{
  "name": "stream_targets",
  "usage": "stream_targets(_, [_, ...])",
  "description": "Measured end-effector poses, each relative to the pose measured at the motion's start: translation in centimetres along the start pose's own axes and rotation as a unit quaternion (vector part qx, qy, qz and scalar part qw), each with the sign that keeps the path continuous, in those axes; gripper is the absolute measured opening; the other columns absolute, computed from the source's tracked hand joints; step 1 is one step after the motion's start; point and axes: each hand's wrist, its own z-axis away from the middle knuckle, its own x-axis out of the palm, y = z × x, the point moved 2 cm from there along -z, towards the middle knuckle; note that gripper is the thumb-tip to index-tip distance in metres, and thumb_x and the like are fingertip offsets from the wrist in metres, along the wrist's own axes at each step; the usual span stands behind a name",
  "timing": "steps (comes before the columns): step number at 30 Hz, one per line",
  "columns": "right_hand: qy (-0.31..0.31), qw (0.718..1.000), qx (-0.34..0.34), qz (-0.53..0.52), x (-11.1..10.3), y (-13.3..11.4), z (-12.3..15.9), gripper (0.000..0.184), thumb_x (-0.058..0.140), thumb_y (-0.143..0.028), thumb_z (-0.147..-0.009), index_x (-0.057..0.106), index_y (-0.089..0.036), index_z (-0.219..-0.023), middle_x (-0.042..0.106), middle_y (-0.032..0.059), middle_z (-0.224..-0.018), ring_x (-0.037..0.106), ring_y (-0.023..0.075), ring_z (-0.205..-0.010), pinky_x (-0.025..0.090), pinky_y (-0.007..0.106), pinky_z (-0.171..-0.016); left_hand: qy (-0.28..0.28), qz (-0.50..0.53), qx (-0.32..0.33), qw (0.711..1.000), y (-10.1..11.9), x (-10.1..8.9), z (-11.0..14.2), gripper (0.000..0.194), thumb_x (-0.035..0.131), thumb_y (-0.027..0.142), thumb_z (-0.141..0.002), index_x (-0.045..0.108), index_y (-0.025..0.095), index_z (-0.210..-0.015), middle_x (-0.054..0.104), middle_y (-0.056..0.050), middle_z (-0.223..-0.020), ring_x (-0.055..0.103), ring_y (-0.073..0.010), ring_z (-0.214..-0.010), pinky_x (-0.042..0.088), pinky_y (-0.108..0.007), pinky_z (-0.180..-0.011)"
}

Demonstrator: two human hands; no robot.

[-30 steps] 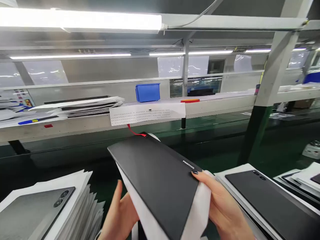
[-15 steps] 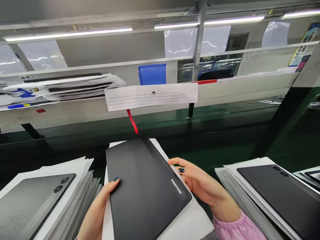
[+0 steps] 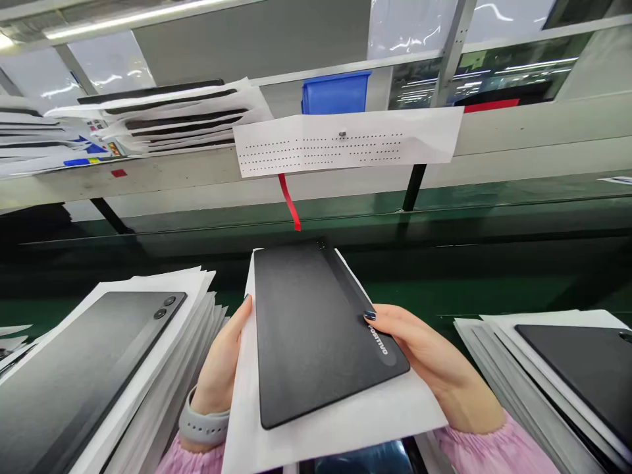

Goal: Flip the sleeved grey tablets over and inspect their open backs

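A dark grey tablet back cover (image 3: 316, 329) with a printed logo lies on a white sheet (image 3: 340, 421), and I hold both flat in front of me. My left hand (image 3: 223, 359) grips the left edge of sheet and cover, thumb up along the side. The right edge rests in my right hand (image 3: 424, 359), whose thumb presses on the cover beside the logo. A grey band sits on my left wrist. Pink sleeves show at both wrists.
A stack of white sheets topped by a grey cover with two camera holes (image 3: 99, 355) stands at the left. Another such stack (image 3: 567, 375) is at the right. A green conveyor belt (image 3: 469, 263) runs behind. Above it a shelf carries a blue bin (image 3: 336, 92), a dotted paper (image 3: 345, 141) and more covers.
The cover and sheet have come down from a tilted pose to lie flatter and closer to me. The view has tipped downward. My left hand has shifted to the sheet's left edge.
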Motion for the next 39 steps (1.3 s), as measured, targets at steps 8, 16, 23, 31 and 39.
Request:
stream_targets(8, [-0.007,0.998,0.024,0.054,-0.1,0.4,-0.1,0.025,0.090,-0.035,-0.067,0.076,-0.015,-0.069,0.069,0.0016,-0.065,0.061,0.0111,-0.060,0.047,0.017,-0.056,0.063,0.022,0.001,0.998,0.1,0.8,-0.7,0.051,0.035,0.042,-0.104,0.066,0.009,-0.129,0.080,-0.015,-0.102,0.073,-0.0306,-0.108,0.051,-0.043,-0.104])
stream_targets(16, [-0.004,0.998,0.004,0.063,0.0,0.4,-0.2,0.026,0.091,-0.036,-0.067,0.081,-0.016,-0.079,0.073,0.0031,-0.069,0.063,0.0107,-0.059,0.047,0.016,-0.054,0.108,0.007,-0.028,0.994,0.3,0.3,-0.7,0.036,0.046,0.023,-0.099,0.070,0.000,-0.112,0.080,-0.018,-0.083,0.078,-0.0315,-0.086,0.059,-0.044,-0.089])
stream_targets(23, [0.002,0.998,0.007,0.057,0.8,0.5,0.4,0.030,0.087,-0.045,-0.073,0.078,-0.017,-0.077,0.074,0.0056,-0.072,0.067,0.0178,-0.063,0.050,0.024,-0.059,0.076,0.050,-0.038,0.995,0.2,0.4,-0.4,0.042,0.043,0.026,-0.101,0.064,-0.003,-0.123,0.080,-0.017,-0.085,0.078,-0.0323,-0.091,0.059,-0.044,-0.090])
stream_targets(31, [0.046,0.996,-0.051,0.059,-1.1,0.2,-0.1,0.044,0.072,-0.061,-0.081,0.067,-0.020,-0.066,0.065,0.0019,-0.062,0.061,0.0171,-0.054,0.051,0.027,-0.054,0.084,0.094,-0.058,0.990,0.5,0.4,-0.3,0.044,0.043,0.026,-0.101,0.066,-0.007,-0.119,0.079,-0.016,-0.070,0.078,-0.0284,-0.064,0.063,-0.037,-0.078])
stream_targets(39, [-0.019,0.999,-0.018,-0.028,0.5,0.4,0.1,0.019,0.075,-0.035,-0.085,0.073,-0.028,-0.103,0.072,0.0014,-0.087,0.069,0.0176,-0.067,0.056,0.028,-0.065,0.083,0.096,-0.044,0.991,0.5,0.4,0.2,0.042,0.044,0.025,-0.101,0.068,-0.005,-0.116,0.079,-0.015,-0.068,0.077,-0.0260,-0.059,0.064,-0.033,-0.071])
